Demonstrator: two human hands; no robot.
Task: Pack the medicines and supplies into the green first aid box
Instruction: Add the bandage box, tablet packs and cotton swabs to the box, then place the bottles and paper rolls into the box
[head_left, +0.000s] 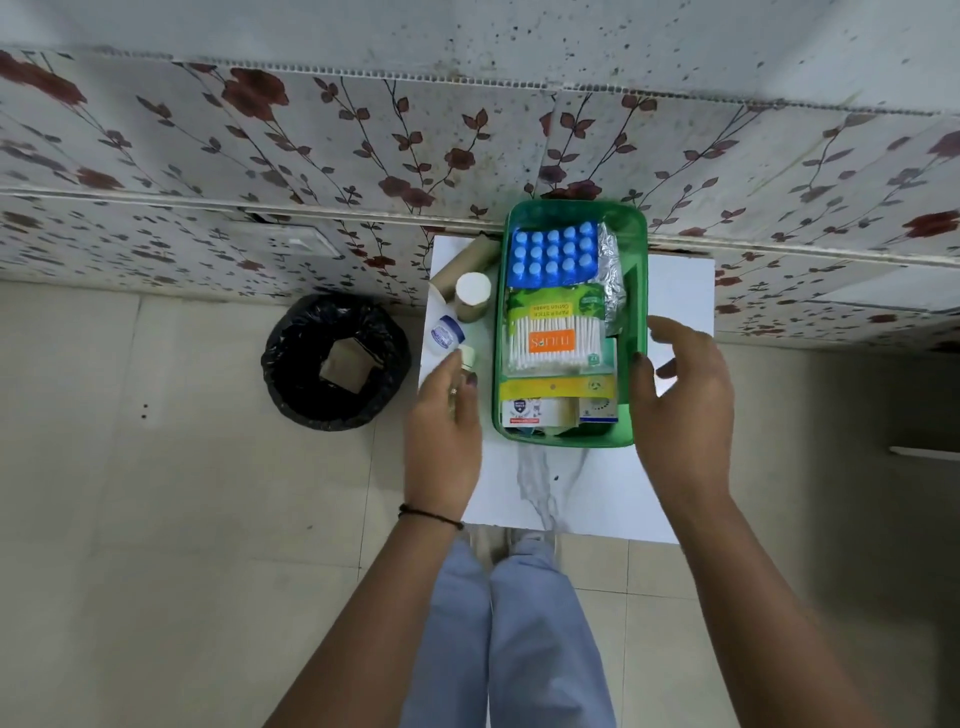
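Note:
The green first aid box (638, 312) stands on a small white table (582, 493). Inside lie a blue blister pack (551, 253), a silver foil strip (610, 280), a cotton swab pack (556, 338) and small cartons (540, 410). Left of the box stand a brown bottle with a white cap (472, 296), a cardboard tube (457, 270) and a small blue-lidded jar (447, 330). My left hand (444, 431) reaches to a small white-capped bottle (469, 358) beside the box; whether it grips is unclear. My right hand (685, 405) hovers open at the box's right rim.
A black-lined waste bin (335, 361) stands on the tiled floor left of the table. A floral-patterned wall (311, 156) rises directly behind the table. My legs are at the table's near edge.

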